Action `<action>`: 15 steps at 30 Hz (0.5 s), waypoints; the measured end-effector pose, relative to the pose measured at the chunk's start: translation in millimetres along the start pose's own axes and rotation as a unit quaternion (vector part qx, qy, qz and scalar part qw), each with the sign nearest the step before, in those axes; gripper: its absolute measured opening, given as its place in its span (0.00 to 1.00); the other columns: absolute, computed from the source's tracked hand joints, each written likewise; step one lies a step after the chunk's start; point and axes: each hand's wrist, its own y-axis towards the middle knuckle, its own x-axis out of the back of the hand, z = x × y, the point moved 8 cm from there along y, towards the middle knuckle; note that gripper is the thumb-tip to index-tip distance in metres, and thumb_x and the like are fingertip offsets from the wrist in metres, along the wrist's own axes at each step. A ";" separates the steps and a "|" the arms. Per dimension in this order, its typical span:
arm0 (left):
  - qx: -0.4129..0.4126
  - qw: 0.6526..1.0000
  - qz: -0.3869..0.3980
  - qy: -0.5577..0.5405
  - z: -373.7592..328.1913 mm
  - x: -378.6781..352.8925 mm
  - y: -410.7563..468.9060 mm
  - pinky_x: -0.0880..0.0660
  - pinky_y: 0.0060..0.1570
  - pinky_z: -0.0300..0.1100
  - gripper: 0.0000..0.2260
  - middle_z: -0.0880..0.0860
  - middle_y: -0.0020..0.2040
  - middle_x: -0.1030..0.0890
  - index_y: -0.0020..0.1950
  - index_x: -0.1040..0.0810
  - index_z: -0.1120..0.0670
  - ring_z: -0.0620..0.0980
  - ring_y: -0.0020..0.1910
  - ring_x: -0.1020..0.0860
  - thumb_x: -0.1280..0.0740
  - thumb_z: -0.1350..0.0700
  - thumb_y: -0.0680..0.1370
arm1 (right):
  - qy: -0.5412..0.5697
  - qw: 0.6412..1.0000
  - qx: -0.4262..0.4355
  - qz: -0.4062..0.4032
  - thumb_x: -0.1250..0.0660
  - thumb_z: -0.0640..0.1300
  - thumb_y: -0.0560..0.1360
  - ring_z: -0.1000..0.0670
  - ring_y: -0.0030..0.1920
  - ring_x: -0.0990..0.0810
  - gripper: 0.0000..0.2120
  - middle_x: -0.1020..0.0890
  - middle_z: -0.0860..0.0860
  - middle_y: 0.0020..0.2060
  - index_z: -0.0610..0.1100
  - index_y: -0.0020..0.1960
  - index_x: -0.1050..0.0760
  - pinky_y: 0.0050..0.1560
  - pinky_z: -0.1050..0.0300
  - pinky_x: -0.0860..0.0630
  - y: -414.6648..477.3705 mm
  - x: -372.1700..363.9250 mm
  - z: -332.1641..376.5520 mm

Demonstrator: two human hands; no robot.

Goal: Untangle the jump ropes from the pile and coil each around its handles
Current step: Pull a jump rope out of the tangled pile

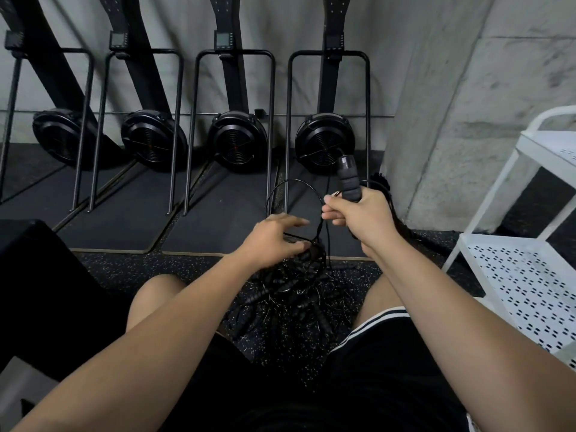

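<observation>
A: Where did the ropes lie at that point?

B: Lowest in the frame were the knees [156,294]. Between them, at bottom centre, the pile [290,294] sat on the speckled floor [124,269]. It was black handles and thin cords knotted together, too dense to count.

A: And the hands?

B: Just above the pile, at centre frame, the left hand [271,241] hung with its fingers spread and nearly straight, tips at the top strands. I couldn't tell whether it touched them, and it pinched nothing that I could see.

A: The right?

B: Right of centre and higher, the right hand [358,213] was curled round one handle [349,179], which stood up out of the fist. From there a cord [293,181] rose in a wide loop to the left and dropped back into the pile.

A: So that rope wasn't free.

B: I judged not. One handle was lifted out, and the other end seemed buried in the tangle. No coiled rope showed anywhere, on the floor or on the white cart [514,275] at the right edge, whose shelves I saw only in part.

A: Early, then.

B: Very early, I'd say: the first rope half drawn and all the coiling left. Something dark hung behind the right hand, too murky to name.

A: Beyond?

B: Across the top, four black machines [237,141] stood against the grey wall [467,88].
</observation>
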 end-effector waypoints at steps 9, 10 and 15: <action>0.040 0.995 0.042 -0.084 -7.5 -18.6 -6.4 0.21 0.62 0.50 0.30 0.44 0.60 0.19 0.63 0.24 0.46 0.45 0.59 0.20 0.17 0.38 0.67 | 0.035 0.999 0.007 0.018 0.23 0.41 0.79 0.44 0.44 0.10 0.05 0.10 0.44 0.42 0.40 0.51 0.17 0.44 0.54 0.18 -2.3 -10.8 14.1; 0.043 0.994 0.042 -0.090 -7.7 -16.3 -4.8 0.22 0.62 0.49 0.30 0.43 0.59 0.20 0.62 0.24 0.46 0.45 0.58 0.21 0.16 0.40 0.67 | 0.035 0.999 0.008 0.017 0.23 0.41 0.79 0.44 0.44 0.10 0.06 0.10 0.44 0.41 0.40 0.51 0.17 0.44 0.54 0.19 -2.2 -8.7 13.9; 0.081 0.979 0.110 -0.151 1.4 -21.1 -1.8 0.22 0.65 0.51 0.30 0.43 0.60 0.21 0.62 0.24 0.39 0.45 0.59 0.20 0.14 0.42 0.65 | 0.040 0.999 0.016 0.024 0.23 0.41 0.79 0.43 0.44 0.10 0.08 0.11 0.43 0.42 0.38 0.53 0.17 0.42 0.55 0.19 -3.8 -4.1 16.6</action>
